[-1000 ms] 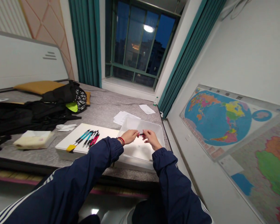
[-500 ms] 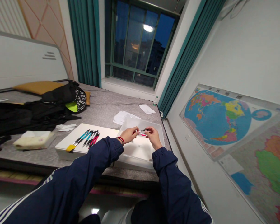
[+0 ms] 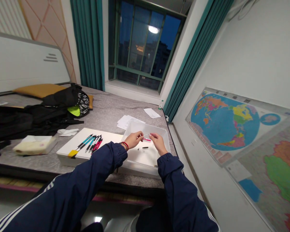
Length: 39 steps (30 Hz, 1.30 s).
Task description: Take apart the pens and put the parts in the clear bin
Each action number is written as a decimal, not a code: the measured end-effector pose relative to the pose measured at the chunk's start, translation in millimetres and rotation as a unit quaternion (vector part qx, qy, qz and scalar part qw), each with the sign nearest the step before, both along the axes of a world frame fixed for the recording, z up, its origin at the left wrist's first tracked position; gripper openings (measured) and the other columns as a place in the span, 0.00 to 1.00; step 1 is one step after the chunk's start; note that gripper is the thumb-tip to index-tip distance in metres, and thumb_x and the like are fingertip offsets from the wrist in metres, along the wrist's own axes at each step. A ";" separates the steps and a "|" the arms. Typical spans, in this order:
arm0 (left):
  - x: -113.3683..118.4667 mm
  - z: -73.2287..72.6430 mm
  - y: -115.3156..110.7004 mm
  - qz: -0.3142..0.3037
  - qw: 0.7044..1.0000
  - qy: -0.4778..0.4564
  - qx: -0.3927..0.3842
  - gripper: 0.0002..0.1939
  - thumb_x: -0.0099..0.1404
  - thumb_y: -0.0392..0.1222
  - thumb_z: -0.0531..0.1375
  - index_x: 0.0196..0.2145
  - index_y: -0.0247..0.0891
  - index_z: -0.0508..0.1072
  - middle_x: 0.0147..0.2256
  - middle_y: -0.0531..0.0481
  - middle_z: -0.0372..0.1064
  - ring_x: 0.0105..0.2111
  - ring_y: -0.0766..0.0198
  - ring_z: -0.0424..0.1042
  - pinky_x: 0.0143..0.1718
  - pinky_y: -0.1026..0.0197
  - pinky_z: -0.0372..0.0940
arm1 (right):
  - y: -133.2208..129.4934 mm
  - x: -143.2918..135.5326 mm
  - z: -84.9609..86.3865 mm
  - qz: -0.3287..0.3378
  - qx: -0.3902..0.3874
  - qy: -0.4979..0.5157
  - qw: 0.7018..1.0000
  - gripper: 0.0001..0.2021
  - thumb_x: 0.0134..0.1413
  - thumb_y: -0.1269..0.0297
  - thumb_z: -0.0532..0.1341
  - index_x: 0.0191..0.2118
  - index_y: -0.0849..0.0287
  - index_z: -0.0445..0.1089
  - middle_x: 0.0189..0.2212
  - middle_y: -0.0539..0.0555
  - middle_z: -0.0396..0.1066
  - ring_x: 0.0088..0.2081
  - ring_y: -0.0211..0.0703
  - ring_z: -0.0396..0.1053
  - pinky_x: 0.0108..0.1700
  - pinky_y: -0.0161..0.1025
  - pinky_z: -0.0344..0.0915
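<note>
Over a translucent plastic bin (image 3: 168,141), both my hands are raised close together. My left hand (image 3: 133,140), with red bands at the wrist, pinches one end of a thin pale pen refill (image 3: 146,135). At its other end are the fingertips of my right hand (image 3: 159,143), closed in a pinch. On the bin's white bottom lie a black pen barrel part (image 3: 145,147) and a tiny dark piece (image 3: 138,149). A red pen part (image 3: 147,140) shows behind the hands. Several pens (image 3: 93,142), blue, black and red, rest in a row on a white box (image 3: 70,138) to the left.
Loose white papers (image 3: 126,121) lie behind the bin, and another sheet (image 3: 151,113) is farther back near a small bottle (image 3: 160,104). A tissue pack (image 3: 35,145) and black bags (image 3: 31,119) occupy the left of the grey surface (image 3: 106,106). A wall with maps (image 3: 226,120) borders the right.
The dark pen part that was between my hands now lies on the bin's bottom. A thin pale refill shows between my fingers instead. Both hands stay in nearly the same place.
</note>
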<state>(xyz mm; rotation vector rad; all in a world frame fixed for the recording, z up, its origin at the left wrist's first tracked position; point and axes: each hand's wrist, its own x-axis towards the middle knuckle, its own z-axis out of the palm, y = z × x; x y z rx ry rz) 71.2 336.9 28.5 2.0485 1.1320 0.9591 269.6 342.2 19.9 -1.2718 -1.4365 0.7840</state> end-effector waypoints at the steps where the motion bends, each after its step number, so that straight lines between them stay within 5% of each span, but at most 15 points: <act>1: 0.4 0.5 -1.0 -0.009 1.000 0.001 -0.003 0.12 0.68 0.50 0.52 0.37 0.39 0.69 0.31 0.49 0.76 0.27 0.64 0.71 0.34 0.62 0.65 | -1.9 -2.2 0.5 0.030 -0.004 -0.004 1.000 0.17 0.44 0.52 0.66 0.35 0.61 0.75 0.36 0.57 0.76 0.39 0.45 0.71 0.45 0.42 0.66; 4: 1.4 2.8 -4.1 -0.033 0.999 0.010 -0.009 0.14 0.68 0.51 0.52 0.38 0.39 0.70 0.31 0.48 0.76 0.28 0.64 0.71 0.34 0.62 0.65 | -8.1 -6.2 5.0 0.087 -0.024 -0.003 0.996 0.18 0.45 0.50 0.65 0.33 0.63 0.74 0.27 0.55 0.74 0.30 0.42 0.70 0.35 0.38 0.66; 7: 1.1 4.3 -5.0 -0.030 0.999 0.023 -0.009 0.14 0.68 0.50 0.52 0.38 0.39 0.70 0.31 0.49 0.77 0.28 0.64 0.71 0.34 0.63 0.65 | -9.0 -4.0 8.7 0.047 -0.027 0.024 0.998 0.19 0.49 0.50 0.62 0.36 0.64 0.73 0.24 0.53 0.71 0.26 0.40 0.69 0.29 0.36 0.64; 13: -0.4 5.6 -3.7 0.015 1.000 0.024 -0.003 0.13 0.69 0.49 0.50 0.39 0.40 0.70 0.29 0.50 0.76 0.27 0.64 0.70 0.33 0.63 0.63 | -0.6 4.9 -0.5 -0.095 0.001 -0.057 0.994 0.27 0.38 0.58 0.68 0.48 0.60 0.72 0.46 0.61 0.72 0.45 0.47 0.70 0.46 0.42 0.66; 16: 0.5 7.9 -6.3 -0.019 0.999 0.030 -0.003 0.14 0.69 0.50 0.51 0.39 0.39 0.71 0.28 0.51 0.76 0.26 0.65 0.69 0.33 0.64 0.62 | -4.8 0.0 -1.1 -0.011 -0.025 -0.067 0.997 0.20 0.41 0.53 0.67 0.40 0.61 0.75 0.42 0.59 0.74 0.45 0.48 0.70 0.47 0.43 0.65; 20: 1.4 8.2 -9.2 -0.069 0.997 0.025 -0.017 0.17 0.68 0.53 0.52 0.39 0.38 0.72 0.29 0.50 0.76 0.26 0.66 0.68 0.32 0.64 0.61 | -13.2 -7.9 8.1 0.110 -0.084 0.009 0.990 0.20 0.46 0.47 0.64 0.34 0.62 0.74 0.26 0.53 0.73 0.31 0.41 0.70 0.33 0.37 0.65; 25: 0.4 5.4 -4.6 -0.035 0.999 0.007 -0.016 0.15 0.68 0.50 0.52 0.39 0.38 0.71 0.33 0.47 0.78 0.29 0.64 0.71 0.34 0.63 0.63 | -6.5 0.4 7.2 -0.027 -0.032 0.042 0.998 0.22 0.47 0.50 0.63 0.43 0.63 0.71 0.26 0.51 0.70 0.28 0.39 0.68 0.29 0.35 0.64; 27: -0.1 5.3 -1.7 0.000 1.000 -0.005 0.000 0.15 0.69 0.48 0.51 0.41 0.37 0.72 0.35 0.46 0.79 0.33 0.62 0.73 0.37 0.61 0.65 | -0.7 6.1 0.1 -0.103 -0.030 -0.006 0.994 0.26 0.43 0.56 0.65 0.49 0.63 0.69 0.31 0.53 0.72 0.32 0.42 0.70 0.33 0.36 0.66; 30: 0.0 5.2 1.6 0.020 0.999 -0.031 0.024 0.19 0.70 0.48 0.48 0.46 0.36 0.72 0.36 0.45 0.79 0.38 0.60 0.74 0.43 0.59 0.65 | 4.6 9.8 -10.5 -0.159 -0.037 -0.105 0.981 0.24 0.39 0.62 0.67 0.46 0.63 0.71 0.36 0.57 0.73 0.36 0.44 0.71 0.39 0.38 0.66; 34: 0.9 4.7 3.8 0.013 0.999 -0.046 0.015 0.20 0.70 0.50 0.48 0.41 0.36 0.74 0.35 0.45 0.79 0.37 0.59 0.74 0.43 0.57 0.65 | -0.2 2.3 -11.8 -0.008 -0.053 -0.140 0.989 0.11 0.49 0.59 0.63 0.34 0.62 0.73 0.29 0.55 0.74 0.31 0.41 0.71 0.35 0.37 0.67; 39: 0.7 9.0 4.2 -0.020 0.989 -0.142 -0.031 0.17 0.67 0.54 0.52 0.37 0.36 0.70 0.38 0.43 0.78 0.35 0.61 0.74 0.37 0.60 0.66 | -16.6 -10.5 3.1 0.176 -0.132 -0.077 0.973 0.15 0.54 0.53 0.63 0.38 0.61 0.73 0.28 0.53 0.74 0.25 0.36 0.70 0.27 0.32 0.65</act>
